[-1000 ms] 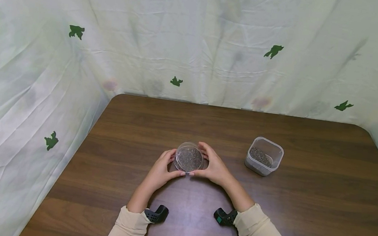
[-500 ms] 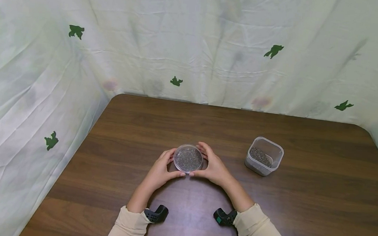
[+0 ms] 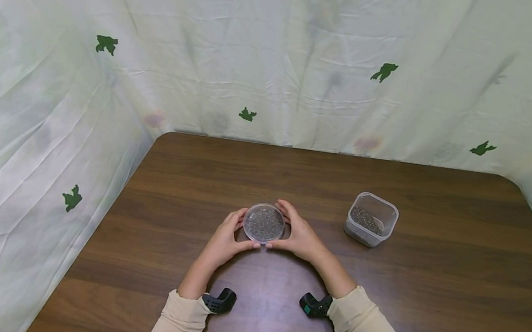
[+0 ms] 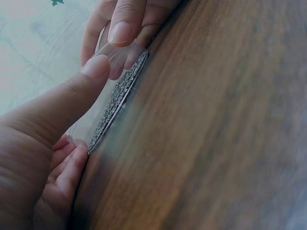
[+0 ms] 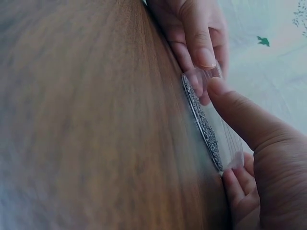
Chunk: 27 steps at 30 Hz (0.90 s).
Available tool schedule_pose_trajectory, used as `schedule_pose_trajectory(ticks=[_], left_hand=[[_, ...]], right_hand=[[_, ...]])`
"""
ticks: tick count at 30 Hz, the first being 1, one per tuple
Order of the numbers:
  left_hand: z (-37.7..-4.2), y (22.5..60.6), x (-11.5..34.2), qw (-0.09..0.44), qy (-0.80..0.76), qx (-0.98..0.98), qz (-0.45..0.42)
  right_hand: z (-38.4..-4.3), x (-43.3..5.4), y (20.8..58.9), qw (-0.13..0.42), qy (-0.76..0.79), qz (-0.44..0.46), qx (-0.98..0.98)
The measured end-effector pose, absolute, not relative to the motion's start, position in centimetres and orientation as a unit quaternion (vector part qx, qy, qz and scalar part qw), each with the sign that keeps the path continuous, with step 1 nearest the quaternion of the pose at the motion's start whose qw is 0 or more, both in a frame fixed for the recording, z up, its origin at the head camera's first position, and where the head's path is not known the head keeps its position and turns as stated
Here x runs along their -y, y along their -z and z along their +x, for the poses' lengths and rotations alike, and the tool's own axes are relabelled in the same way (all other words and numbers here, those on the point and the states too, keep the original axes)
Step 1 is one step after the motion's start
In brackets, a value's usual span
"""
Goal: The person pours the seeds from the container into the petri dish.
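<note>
A clear round lidded dish of dark grey granules sits on the table between both hands in the head view. My left hand grips its left side, thumb at the near edge and fingers curled around behind. On the opposite side my right hand holds it the same way, the two thumb tips almost meeting in front. Seen edge-on in the left wrist view, the granules form a layer at the bottom of the dish, below the clear wall. Both thumbs press high on that wall in the right wrist view.
A translucent rectangular tub, partly filled with similar granules and holding a pale round-edged item, stands to the right of the hands. The brown wooden table backs onto pale cloth with green leaf-like shapes.
The clear lid, offset toward the far side one second ago, has come down and lines up with the dish. Both hands have stayed in place around it.
</note>
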<state>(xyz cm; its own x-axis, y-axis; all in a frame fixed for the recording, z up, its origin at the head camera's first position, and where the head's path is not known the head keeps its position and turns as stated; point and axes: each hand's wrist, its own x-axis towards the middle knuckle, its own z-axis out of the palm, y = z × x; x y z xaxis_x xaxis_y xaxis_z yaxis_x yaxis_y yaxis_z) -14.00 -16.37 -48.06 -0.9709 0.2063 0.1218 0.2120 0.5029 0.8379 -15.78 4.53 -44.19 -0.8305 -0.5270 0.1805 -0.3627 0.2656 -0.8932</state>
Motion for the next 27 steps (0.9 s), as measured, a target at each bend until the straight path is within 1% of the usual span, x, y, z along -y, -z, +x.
schedule_pose_trajectory(ticks=[6, 10, 20, 27], left_hand=[[-14.1, 48.1, 16.4, 0.003, 0.481, 0.868, -0.121], [-14.1, 48.0, 16.4, 0.005, 0.476, 0.870, -0.124], [-14.1, 48.0, 16.4, 0.008, 0.472, 0.872, -0.130], [-14.1, 48.2, 16.5, 0.014, 0.490, 0.859, -0.146]], right_hand=[[-16.8, -4.4, 46.6, 0.066, 0.529, -0.279, -0.799], [-17.4, -4.4, 47.8, 0.070, 0.513, -0.274, -0.811], [-17.2, -4.7, 47.7, 0.065, 0.491, -0.267, -0.827], [-16.9, -5.2, 46.5, 0.031, 0.488, -0.249, -0.836]])
